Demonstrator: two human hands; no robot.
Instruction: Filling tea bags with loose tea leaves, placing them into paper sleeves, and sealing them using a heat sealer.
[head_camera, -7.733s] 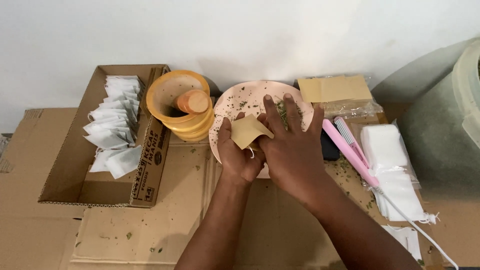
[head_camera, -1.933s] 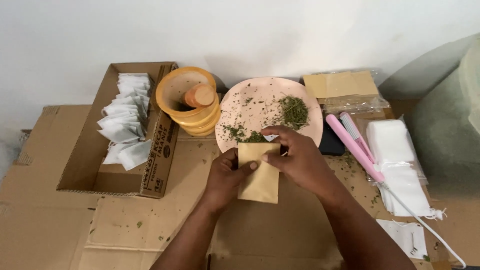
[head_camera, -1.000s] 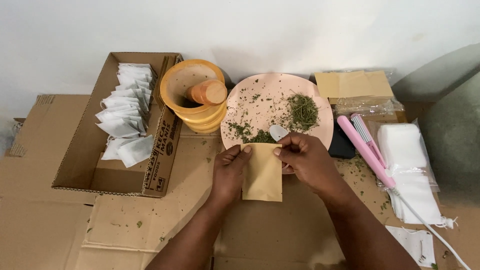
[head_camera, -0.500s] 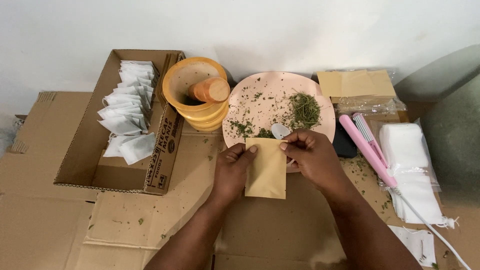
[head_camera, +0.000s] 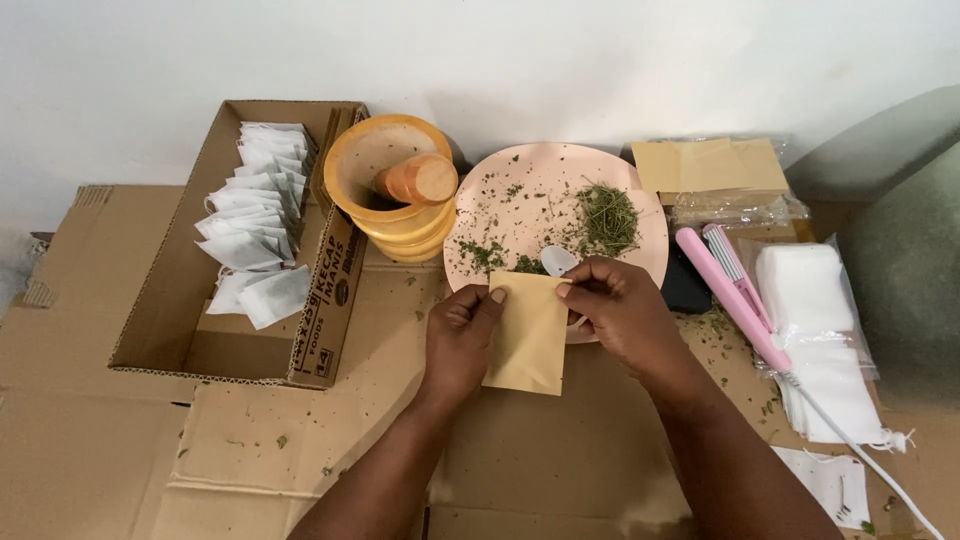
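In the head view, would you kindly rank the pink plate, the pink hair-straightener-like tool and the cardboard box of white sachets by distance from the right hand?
From the right hand:
1. Pink plate, just above, its near rim under the fingers.
2. Pink hair-straightener-like tool, to the right.
3. Cardboard box of white sachets, far left.

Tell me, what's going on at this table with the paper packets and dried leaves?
A person holds a small tan paper pouch by its top corners, the left hand on one side and the right hand on the other. It hangs just in front of a pink plate scattered with dried green herbs, where a small white spoon lies. An orange mortar and pestle stands beside the plate, a cardboard box of white tea bags sits further left, and a pink sealing tool lies to the right.
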